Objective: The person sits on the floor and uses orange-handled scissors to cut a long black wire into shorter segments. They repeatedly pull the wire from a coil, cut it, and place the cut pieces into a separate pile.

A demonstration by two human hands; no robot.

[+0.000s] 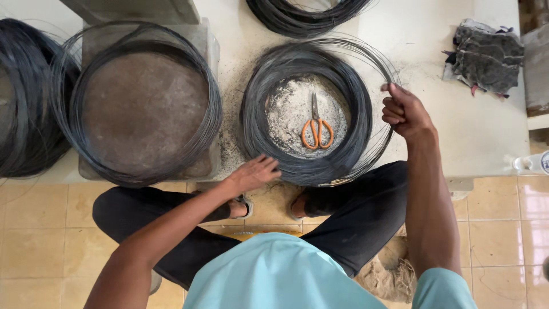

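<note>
A person in a light blue shirt sits cross-legged on a tiled floor (pixel 34 240), knees drawn up against the near edge of a low white platform (pixel 486 131). The left hand (pixel 253 173) lies flat, fingers spread, pressing the near rim of a thick coil of dark wire (pixel 306 111) that sits at the platform's edge. The right hand (pixel 403 110) is closed in a fist around a few loose strands (pixel 384 71) lifted off the coil's right side, the strands fanning outward in wide arcs. Most of the wire lies tightly bundled; only these outer turns stand free, so the work of drawing wire off the coil appears barely begun, with the bulk left to go. Orange-handled scissors (pixel 315 127) rest untouched inside the coil's ring, on a dusty patch of the surface.

To the left, a second, thinner wire coil (pixel 143 103) circles a brown round surface on a clear tray, near the first coil but apart from it. A heavier black bundle (pixel 23 103) crowds the far left edge, and another coil (pixel 306 14) lies partly out of view at the top. Open room is mostly to the right, where bare platform runs toward a crumpled dark rag (pixel 486 57) near the far corner.
</note>
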